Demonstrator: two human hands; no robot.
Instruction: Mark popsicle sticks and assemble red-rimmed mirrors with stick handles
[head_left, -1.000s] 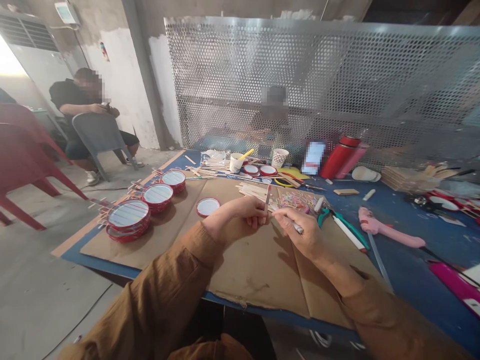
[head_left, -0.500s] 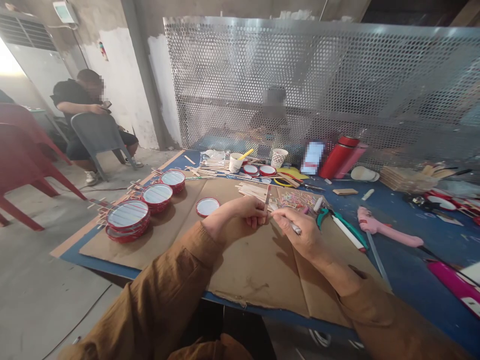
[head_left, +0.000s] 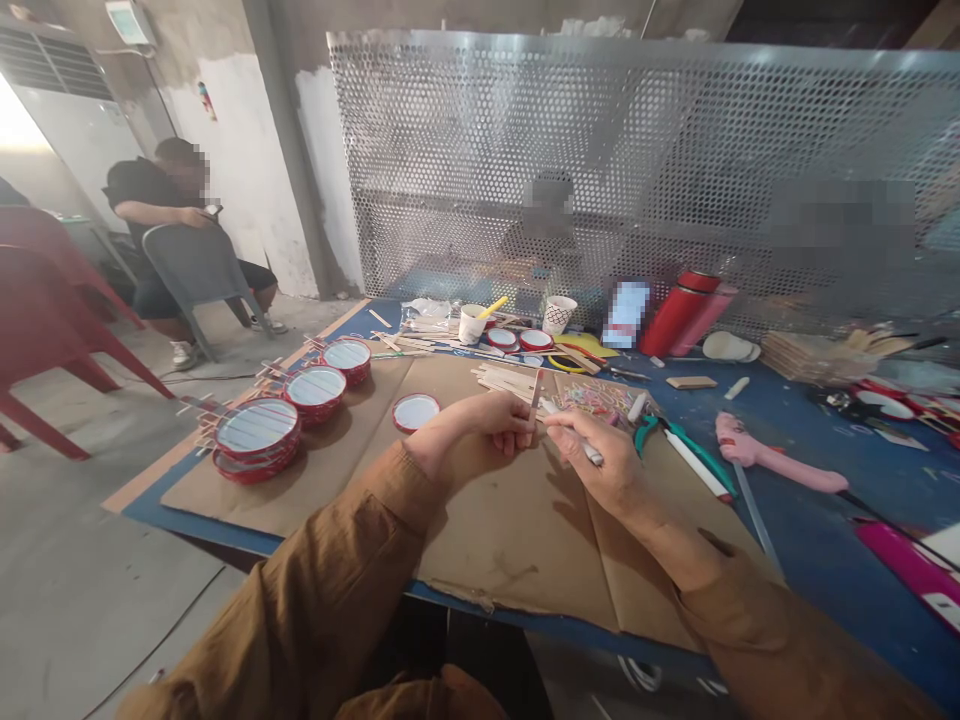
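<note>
My left hand (head_left: 504, 420) is closed around the lower part of a thin craft stick (head_left: 537, 388) standing upright, its visible face pinkish red. In my right hand (head_left: 611, 460) is a white marker pen (head_left: 592, 454), tip pointing at the stick; whether they touch I cannot tell. Both hands hover over a cardboard sheet (head_left: 495, 540). Just beyond them lie loose craft sticks (head_left: 502, 378) and a pile of small coloured pieces (head_left: 592, 396). A red-rimmed white disc (head_left: 415, 411) rests left of my left forearm.
Several red drum-shaped pieces with strings (head_left: 256, 428) stand at left. To the right are green-handled pliers (head_left: 694, 447), a pink glue gun (head_left: 780, 457) and a red flask (head_left: 679, 312). Paper cups (head_left: 558, 315) stand before a perforated metal panel (head_left: 480, 150). A seated person (head_left: 150, 190) is at far left.
The marker pen's tip has shifted slightly upward beside the craft stick. More of the stick's visible face now looks pinkish red. My left hand has hardly moved.
</note>
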